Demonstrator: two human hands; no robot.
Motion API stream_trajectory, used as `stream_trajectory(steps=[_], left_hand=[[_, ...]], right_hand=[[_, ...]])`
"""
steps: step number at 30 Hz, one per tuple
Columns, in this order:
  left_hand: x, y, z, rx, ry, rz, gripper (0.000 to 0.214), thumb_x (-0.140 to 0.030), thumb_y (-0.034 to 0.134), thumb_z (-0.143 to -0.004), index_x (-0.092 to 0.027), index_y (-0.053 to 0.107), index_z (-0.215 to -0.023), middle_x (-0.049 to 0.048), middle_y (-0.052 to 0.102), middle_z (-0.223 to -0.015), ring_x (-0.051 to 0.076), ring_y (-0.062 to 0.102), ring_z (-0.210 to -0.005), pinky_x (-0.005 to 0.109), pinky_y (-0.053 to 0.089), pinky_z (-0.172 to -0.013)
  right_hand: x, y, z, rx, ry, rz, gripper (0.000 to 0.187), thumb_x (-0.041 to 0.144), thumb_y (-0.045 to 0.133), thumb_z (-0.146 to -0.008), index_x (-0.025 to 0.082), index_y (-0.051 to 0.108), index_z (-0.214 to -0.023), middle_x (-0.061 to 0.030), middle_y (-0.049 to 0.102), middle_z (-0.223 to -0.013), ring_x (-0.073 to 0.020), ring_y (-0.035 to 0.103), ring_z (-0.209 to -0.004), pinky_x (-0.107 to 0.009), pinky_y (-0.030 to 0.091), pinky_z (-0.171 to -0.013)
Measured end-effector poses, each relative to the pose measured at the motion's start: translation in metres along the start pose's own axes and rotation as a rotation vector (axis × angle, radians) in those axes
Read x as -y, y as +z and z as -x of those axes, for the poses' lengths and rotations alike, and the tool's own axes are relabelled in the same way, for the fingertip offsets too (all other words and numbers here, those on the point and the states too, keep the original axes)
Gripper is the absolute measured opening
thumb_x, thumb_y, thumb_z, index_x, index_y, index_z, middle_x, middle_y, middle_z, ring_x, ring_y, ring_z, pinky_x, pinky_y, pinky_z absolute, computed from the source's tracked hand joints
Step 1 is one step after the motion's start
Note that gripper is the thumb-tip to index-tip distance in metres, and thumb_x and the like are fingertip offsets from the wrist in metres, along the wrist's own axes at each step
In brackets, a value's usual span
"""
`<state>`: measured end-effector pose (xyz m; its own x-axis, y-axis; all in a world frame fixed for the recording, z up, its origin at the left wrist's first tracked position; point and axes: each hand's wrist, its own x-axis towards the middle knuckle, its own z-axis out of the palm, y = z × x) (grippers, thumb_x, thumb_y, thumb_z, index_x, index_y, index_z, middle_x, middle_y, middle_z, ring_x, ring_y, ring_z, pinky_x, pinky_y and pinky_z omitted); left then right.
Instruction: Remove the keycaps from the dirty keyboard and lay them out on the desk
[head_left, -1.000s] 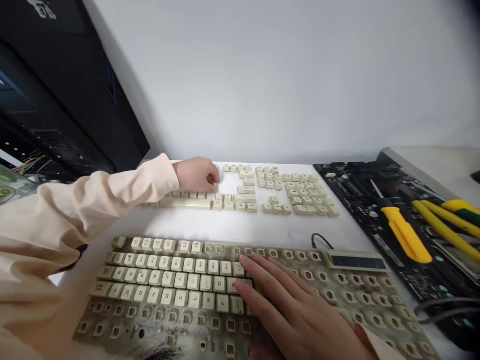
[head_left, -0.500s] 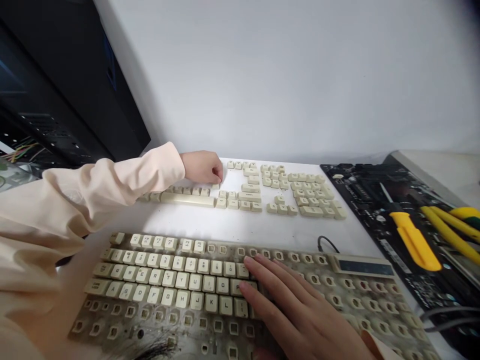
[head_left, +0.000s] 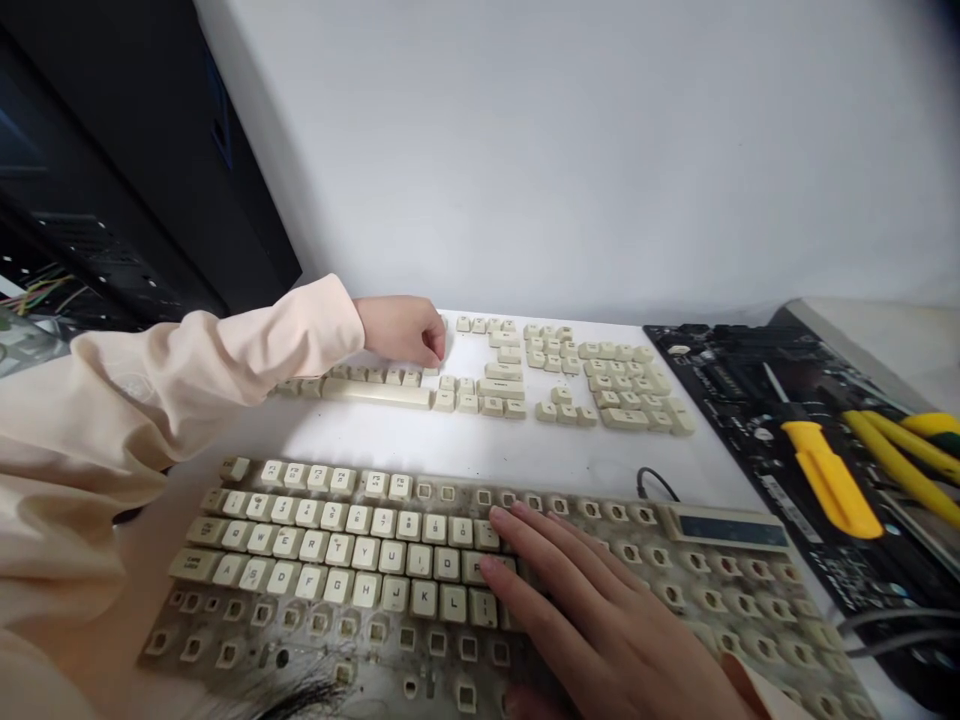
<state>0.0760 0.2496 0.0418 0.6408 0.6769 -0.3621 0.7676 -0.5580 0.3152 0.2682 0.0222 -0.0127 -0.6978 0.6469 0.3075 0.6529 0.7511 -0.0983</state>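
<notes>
Looking down from my head camera, I am reaching my left hand (head_left: 401, 332) past the far edge of the grimy beige keyboard (head_left: 337, 565) and curling its fingers (head_left: 435, 347) down over the loose cream plastic keycaps (head_left: 592, 380), which are lying in rows beyond the keyboard on the white table (head_left: 375, 440). My knuckles are hiding the fingertips, so I cannot tell whether I am holding a keycap.

My right hand (head_left: 600, 610) is lying open on the keyboard, with its fingers spread across the remaining keycaps and gripping nothing. Bare rubber-dotted sockets are showing around it.

To the keyboard's right, a black circuit board (head_left: 750, 400) is carrying a yellow-handled screwdriver (head_left: 829, 480); to its left, a black computer case (head_left: 150, 170) is standing.

I am judging the main risk to be my peach sleeve (head_left: 187, 375), which is hanging low enough to drag the nearest keycaps out of line if I sweep my arm sideways. A careless pinch could also flick a light keycap away, and heavy pressure from my right hand could shift the keyboard.
</notes>
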Motion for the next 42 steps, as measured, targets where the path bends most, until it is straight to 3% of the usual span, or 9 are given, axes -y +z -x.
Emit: stream_trajectory(steps=[42], left_hand=[[-0.005,0.006,0.010,0.025,0.008,0.067,0.027,-0.030,0.058,-0.068,-0.014,0.069,-0.087,0.0004,0.070,-0.081,0.012,0.060,-0.076,0.018,0.040,-0.067]], right_hand=[[0.009,-0.003,-0.002,0.001,0.063,-0.015,0.041,0.030,0.055,-0.076,0.018,0.059,-0.115,-0.0116,0.052,-0.129,-0.0277,0.048,-0.119,-0.042,0.048,-0.092]])
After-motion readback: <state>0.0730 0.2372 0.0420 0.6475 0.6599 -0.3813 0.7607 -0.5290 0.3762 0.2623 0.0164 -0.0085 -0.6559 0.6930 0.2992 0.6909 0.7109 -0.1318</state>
